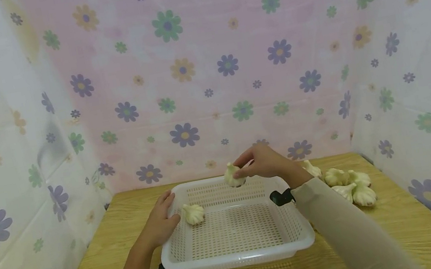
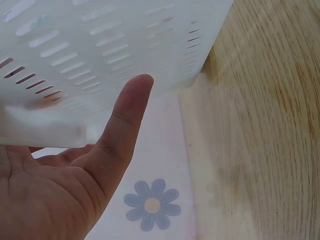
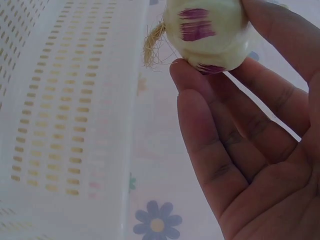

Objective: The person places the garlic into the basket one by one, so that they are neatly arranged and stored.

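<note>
My right hand (image 1: pixel 265 160) pinches a garlic bulb (image 1: pixel 233 175) between thumb and fingers, over the far rim of a white plastic basket (image 1: pixel 250 256). In the right wrist view this bulb (image 3: pixel 207 35) shows purple streaks and a tuft of dry roots. My left hand (image 1: pixel 162 223) grips the basket's left rim; in the left wrist view a digit of that hand (image 2: pixel 65 185) lies against the slotted wall. Inside the basket, near its left wall, sits another garlic bulb (image 1: pixel 193 214).
Several garlic bulbs (image 1: pixel 363 195) lie in a pile on the wooden table (image 1: pixel 409 225) right of the basket, partly behind the right forearm. Flower-patterned cloth (image 1: pixel 206 83) hangs around the back and both sides. A black strap mount (image 1: pixel 282 197) sits at the right wrist.
</note>
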A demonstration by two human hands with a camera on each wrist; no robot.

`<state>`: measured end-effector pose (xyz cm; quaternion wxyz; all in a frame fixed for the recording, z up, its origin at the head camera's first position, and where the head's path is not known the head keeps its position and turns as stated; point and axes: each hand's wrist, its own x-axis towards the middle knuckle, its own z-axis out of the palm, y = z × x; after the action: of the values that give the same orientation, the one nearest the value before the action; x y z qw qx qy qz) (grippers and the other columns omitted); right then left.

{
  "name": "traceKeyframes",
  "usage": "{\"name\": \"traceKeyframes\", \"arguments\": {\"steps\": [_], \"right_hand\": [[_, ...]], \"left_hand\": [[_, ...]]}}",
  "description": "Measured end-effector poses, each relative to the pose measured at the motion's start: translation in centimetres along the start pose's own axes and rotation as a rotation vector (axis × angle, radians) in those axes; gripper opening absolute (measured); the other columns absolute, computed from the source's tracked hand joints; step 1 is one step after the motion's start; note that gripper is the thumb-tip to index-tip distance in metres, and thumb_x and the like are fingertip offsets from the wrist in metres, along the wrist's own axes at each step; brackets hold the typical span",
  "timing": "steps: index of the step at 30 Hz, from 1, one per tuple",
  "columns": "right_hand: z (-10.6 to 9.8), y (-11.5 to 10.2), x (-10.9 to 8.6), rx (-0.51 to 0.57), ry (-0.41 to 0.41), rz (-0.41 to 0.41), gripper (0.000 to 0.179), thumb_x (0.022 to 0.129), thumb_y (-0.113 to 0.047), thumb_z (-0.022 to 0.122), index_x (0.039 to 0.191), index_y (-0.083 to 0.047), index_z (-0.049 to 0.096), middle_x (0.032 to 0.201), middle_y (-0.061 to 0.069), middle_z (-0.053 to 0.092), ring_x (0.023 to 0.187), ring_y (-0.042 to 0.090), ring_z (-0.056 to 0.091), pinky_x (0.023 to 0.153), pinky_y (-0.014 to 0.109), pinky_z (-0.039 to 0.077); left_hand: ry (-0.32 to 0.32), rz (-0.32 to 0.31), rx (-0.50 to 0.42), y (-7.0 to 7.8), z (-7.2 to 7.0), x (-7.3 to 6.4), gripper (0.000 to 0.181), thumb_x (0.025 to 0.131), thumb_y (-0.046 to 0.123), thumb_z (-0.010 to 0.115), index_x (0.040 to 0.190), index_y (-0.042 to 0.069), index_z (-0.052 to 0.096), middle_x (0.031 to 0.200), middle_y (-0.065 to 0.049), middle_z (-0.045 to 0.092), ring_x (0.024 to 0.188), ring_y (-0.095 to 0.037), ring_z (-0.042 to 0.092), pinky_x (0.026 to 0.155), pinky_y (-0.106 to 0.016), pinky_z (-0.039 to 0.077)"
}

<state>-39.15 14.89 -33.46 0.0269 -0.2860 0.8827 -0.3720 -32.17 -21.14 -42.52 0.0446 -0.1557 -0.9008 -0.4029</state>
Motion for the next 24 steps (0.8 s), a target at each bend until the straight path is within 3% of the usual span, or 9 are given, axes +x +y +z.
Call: {"name": "traceKeyframes", "arguments": {"steps": [12,24], "right_hand": [[2.6,0.9,1.7,0.105,-0.076,0.074,0.031,0.084,-0.042,0.084,0.108,-0.022,0.082,0.103,-0.003,0.078,0.090,0.018,0.073,0.083,0.043,0.061],[4.8,1.8,2.9,0.130,-0.086,0.124,0.032,0.085,-0.035,0.086,0.108,-0.014,0.081,0.100,-0.001,0.078,0.083,0.022,0.075,0.075,0.035,0.061]], "left_hand": [[-0.006,0.006,-0.003,0.3,0.0,-0.1,0.071,0.097,0.009,0.054,0.160,-0.007,0.027,0.170,-0.025,0.015,0.152,-0.052,0.027,0.111,-0.063,0.042],[-0.004,0.006,0.003,0.3,-0.2,-0.2,0.071,0.097,0.009,0.053,0.160,-0.008,0.026,0.170,-0.025,0.015,0.152,-0.052,0.026,0.112,-0.064,0.040]]}}
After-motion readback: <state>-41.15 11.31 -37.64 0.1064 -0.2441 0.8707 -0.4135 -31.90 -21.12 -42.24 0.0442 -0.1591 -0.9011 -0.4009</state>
